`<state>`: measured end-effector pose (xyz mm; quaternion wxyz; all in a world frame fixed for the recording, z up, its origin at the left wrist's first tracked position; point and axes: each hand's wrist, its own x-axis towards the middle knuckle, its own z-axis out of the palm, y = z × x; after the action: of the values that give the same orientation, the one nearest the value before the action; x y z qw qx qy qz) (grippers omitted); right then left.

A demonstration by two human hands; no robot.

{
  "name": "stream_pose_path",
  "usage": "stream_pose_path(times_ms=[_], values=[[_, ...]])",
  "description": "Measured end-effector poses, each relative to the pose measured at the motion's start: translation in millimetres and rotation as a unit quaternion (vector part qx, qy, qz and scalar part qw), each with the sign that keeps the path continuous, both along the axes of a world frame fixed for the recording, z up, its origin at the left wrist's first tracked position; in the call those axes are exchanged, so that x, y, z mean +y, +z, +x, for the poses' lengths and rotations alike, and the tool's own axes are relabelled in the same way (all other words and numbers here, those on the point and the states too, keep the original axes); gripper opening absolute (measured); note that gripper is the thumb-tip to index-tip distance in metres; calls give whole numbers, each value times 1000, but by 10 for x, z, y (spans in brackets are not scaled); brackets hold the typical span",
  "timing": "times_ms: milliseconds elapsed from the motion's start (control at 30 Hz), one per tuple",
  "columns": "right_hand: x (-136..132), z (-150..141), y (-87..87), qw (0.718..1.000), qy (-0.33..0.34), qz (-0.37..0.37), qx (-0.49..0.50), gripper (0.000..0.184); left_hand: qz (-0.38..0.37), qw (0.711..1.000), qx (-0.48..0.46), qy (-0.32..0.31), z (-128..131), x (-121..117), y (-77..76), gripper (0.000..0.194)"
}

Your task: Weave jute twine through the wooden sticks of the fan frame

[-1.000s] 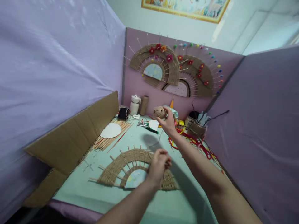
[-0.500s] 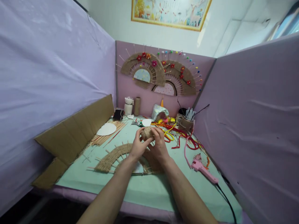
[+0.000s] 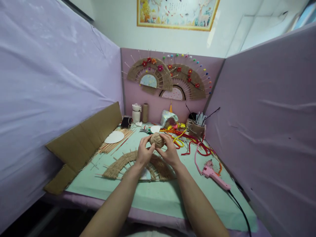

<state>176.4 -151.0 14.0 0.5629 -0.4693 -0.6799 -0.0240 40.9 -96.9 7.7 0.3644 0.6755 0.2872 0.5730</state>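
Observation:
Between my two hands is a ball of twine (image 3: 157,140), tan and tightly wound, raised above the table. My left hand (image 3: 145,152) grips its left side, with the thumb in front. On the other side my right hand (image 3: 169,150) is closed round it, fingertips near the top. Below my wrists lies a half-round woven twine fan (image 3: 118,167) with thin sticks poking out of its rim. My forearms cover part of its middle, where a pale half-disc (image 3: 145,174) shows.
A pink glue gun (image 3: 214,176) with a black cord lies right. Red and yellow fuzzy stems (image 3: 190,144) spread behind my right hand. Thin sticks (image 3: 127,135), a white oval (image 3: 114,137) and upright cardboard (image 3: 86,141) are left. Pliers (image 3: 145,131), a white jar (image 3: 136,113) and a twine spool (image 3: 145,113) stand farther back.
Both hands have turned the twine ball slightly, and more of its front shows between the fingers. The whole view has shifted a little.

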Motion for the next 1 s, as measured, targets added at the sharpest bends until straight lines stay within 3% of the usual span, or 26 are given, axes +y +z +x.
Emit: stream_pose_path(times_ms=[267,467,667,800,1000], values=[[-36,2,8,998,-32,9,-55,57,-57,998,-14,-28,0,-47,37,36],[-31,-21,-17,998,-32,-2,-62,56,-56,998,-13,13,-30,28,-10,30],[-16,-4,-53,999,-25,6,-25,56,-121,989,-85,13,-78,125,-42,21],[-14,0,-41,998,-41,33,-37,56,-106,989,-101,-16,-57,56,-1,18],[-36,-25,-17,997,-38,39,-64,56,-89,994,-63,2,-53,3,22,15]])
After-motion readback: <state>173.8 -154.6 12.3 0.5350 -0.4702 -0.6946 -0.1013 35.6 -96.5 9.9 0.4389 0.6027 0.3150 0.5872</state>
